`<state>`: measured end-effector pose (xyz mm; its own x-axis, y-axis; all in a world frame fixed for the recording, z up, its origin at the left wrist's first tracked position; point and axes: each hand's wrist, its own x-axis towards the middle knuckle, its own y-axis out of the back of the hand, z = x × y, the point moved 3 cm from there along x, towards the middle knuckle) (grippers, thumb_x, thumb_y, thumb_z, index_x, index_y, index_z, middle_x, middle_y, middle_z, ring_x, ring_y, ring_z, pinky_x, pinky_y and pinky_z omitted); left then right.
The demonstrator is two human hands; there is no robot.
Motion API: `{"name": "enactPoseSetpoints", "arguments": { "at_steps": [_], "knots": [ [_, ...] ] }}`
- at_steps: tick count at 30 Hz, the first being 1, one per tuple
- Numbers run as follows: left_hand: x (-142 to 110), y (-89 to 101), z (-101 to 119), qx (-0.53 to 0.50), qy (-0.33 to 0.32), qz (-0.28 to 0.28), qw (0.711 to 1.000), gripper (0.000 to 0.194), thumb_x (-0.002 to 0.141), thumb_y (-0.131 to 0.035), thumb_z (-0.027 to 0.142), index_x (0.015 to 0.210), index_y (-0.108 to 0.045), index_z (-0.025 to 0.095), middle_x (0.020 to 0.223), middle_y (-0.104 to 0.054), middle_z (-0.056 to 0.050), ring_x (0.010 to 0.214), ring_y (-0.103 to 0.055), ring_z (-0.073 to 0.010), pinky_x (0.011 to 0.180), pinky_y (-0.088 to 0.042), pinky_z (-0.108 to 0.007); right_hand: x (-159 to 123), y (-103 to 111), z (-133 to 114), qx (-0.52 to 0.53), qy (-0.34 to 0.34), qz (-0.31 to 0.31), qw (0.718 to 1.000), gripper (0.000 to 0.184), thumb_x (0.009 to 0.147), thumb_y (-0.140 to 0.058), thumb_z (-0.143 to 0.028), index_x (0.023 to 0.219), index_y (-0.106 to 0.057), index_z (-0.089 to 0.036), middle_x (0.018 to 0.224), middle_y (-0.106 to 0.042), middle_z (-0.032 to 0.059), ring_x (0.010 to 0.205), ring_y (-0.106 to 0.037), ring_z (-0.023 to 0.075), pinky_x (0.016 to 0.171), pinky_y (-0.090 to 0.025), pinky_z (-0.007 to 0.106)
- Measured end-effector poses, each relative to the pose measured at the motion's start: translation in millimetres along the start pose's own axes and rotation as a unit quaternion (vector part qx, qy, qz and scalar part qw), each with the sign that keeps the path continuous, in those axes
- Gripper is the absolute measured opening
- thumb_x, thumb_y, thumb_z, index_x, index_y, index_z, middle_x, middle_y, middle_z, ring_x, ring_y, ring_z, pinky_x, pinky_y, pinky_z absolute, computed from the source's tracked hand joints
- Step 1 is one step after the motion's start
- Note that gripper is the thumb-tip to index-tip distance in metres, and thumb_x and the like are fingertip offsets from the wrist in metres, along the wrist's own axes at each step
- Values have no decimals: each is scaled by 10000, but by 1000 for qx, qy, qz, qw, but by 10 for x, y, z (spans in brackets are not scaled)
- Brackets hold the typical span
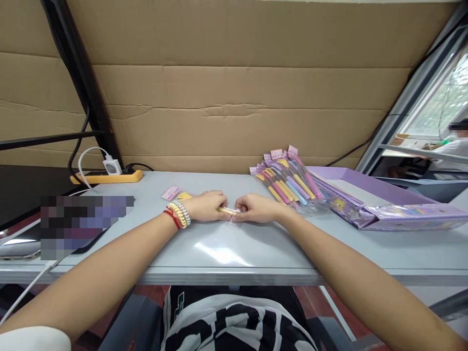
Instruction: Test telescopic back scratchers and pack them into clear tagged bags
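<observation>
My left hand (pixel 208 205), with bracelets at the wrist, is closed around a yellow pen-like stick (pixel 227 210) in clear plastic wrapping. A yellow top (pixel 184 196) and a pink label (pixel 170 192) stick out behind this hand. The fingers of my right hand (pixel 256 208) pinch the stick's other end, at the clear wrapper, just above the table. Part of the stick is hidden under my left hand. Right of my hands lies a pile of similar wrapped sticks (pixel 287 181) in pink, yellow, purple and blue, with pink labels.
A purple open box (pixel 365 214) stands at the right on the grey table (pixel 226 248). Toward the left are a yellow power strip (pixel 127 176) with a white charger (pixel 111 165) and a blurred-out device. Cardboard (pixel 234 87) walls the back. Another person (pixel 453 151) sits far right.
</observation>
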<state>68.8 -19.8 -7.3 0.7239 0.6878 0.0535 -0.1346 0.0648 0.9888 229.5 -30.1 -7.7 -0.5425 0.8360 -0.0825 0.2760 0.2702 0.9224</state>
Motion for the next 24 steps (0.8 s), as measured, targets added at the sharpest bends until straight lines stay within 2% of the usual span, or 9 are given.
{"name": "enactPoseSetpoints", "arguments": {
  "at_steps": [7, 10, 14, 17, 20, 22, 24],
  "knots": [
    [-8, 6, 26, -2, -21, 16, 1000, 302, 876, -455, 487, 832, -519, 195, 851, -620, -48, 712, -554, -182, 575, -360, -277, -7, -1, -28, 28, 19, 3, 999, 367, 728, -591, -530, 770, -562, -166, 645, -518, -19, 578, -425, 101, 525, -270, 237],
    [-20, 34, 40, 0, -24, 39, 999, 307, 893, -428, 482, 814, -518, 200, 799, -623, -32, 676, -549, -175, 559, -341, -274, 5, 0, 4, 66, 36, 8, 997, 416, 743, -567, -568, 769, -561, -153, 629, -491, -21, 566, -402, 90, 518, -270, 228],
    [-34, 93, 67, 4, -51, 89, 995, 263, 897, -454, 419, 792, -533, 191, 799, -628, -28, 698, -548, -168, 585, -347, -267, 16, -10, 78, 161, 43, -20, 986, 466, 737, -568, -613, 720, -522, -149, 569, -459, -34, 508, -359, 70, 491, -256, 223],
    [-38, 100, 66, -15, -71, 89, 993, 262, 898, -460, 416, 797, -543, 189, 793, -626, -22, 692, -540, -159, 585, -351, -260, 9, -36, 89, 267, 45, -74, 960, 416, 733, -612, -556, 706, -525, -150, 524, -452, -42, 474, -350, 64, 460, -235, 221],
    [-27, 74, 62, -33, -96, 80, 992, 262, 900, -462, 416, 812, -561, 189, 788, -623, -16, 686, -535, -151, 603, -370, -257, -1, -56, 78, 324, 28, -112, 939, 350, 732, -638, -483, 706, -539, -148, 477, -442, -48, 435, -317, 59, 427, -183, 224],
    [-17, 63, 71, -24, -113, 86, 990, 261, 903, -460, 409, 823, -577, 190, 792, -624, -18, 705, -540, -155, 646, -392, -267, -3, -50, 74, 332, 23, -117, 936, 342, 736, -633, -460, 646, -511, -153, 450, -427, -49, 416, -291, 55, 419, -163, 232],
    [-17, 97, 86, -3, -121, 142, 982, 257, 911, -445, 397, 874, -591, 188, 864, -632, -37, 793, -553, -174, 736, -414, -294, 1, -8, 89, 336, 28, -94, 937, 369, 733, -629, -460, 591, -469, -159, 447, -410, -48, 417, -287, 52, 426, -173, 235]
  ]
}}
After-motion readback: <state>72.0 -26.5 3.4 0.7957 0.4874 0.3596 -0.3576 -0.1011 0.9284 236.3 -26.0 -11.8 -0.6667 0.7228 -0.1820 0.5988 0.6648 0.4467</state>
